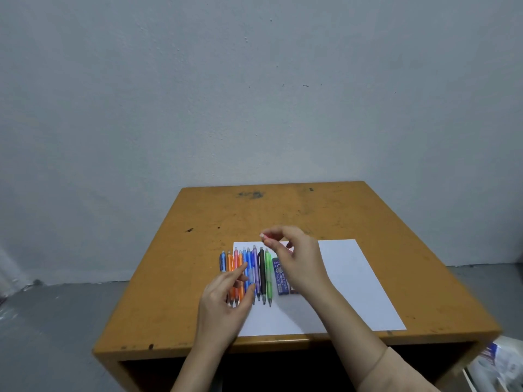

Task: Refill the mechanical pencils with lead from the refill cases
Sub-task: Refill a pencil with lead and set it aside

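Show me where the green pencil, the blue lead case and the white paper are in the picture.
green pencil (268,277): head view, on its barrel's middle.
blue lead case (280,278): head view, on its printed label.
white paper (356,281): head view, on its bare right part.

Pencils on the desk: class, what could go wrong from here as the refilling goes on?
The right hand pinches a small pale piece in mid-air; it could slip and get lost. The left hand reaches over the close-packed row of pencils and might set them rolling. The refill case lies beside the right wrist, easy to knock.
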`<state>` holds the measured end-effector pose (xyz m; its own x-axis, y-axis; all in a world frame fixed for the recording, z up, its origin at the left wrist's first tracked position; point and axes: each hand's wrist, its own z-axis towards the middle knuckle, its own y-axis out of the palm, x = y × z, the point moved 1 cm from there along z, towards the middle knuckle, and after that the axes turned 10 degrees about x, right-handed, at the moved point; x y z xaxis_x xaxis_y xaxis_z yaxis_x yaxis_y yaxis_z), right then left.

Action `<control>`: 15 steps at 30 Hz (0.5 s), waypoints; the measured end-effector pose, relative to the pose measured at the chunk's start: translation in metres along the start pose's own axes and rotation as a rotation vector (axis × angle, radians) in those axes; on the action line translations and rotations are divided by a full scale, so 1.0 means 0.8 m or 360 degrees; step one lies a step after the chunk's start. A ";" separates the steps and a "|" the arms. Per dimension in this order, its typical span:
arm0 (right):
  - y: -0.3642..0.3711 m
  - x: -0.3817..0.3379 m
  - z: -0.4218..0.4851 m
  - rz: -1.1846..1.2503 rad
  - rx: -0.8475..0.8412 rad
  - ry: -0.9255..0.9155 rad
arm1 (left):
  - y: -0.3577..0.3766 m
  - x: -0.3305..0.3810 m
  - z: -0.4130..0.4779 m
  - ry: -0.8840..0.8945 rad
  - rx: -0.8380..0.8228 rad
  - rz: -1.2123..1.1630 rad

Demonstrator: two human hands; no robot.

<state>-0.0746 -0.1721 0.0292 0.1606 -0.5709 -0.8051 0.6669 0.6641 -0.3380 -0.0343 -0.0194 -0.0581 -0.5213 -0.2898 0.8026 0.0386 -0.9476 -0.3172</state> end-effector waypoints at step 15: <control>0.016 0.003 -0.015 0.1000 0.0071 0.0626 | -0.004 0.005 0.000 0.0069 0.0072 -0.0049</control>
<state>-0.0746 -0.1591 0.0170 0.2547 0.1310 -0.9581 0.5656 0.7834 0.2575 -0.0368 -0.0176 -0.0538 -0.5594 -0.2555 0.7885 0.0603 -0.9613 -0.2687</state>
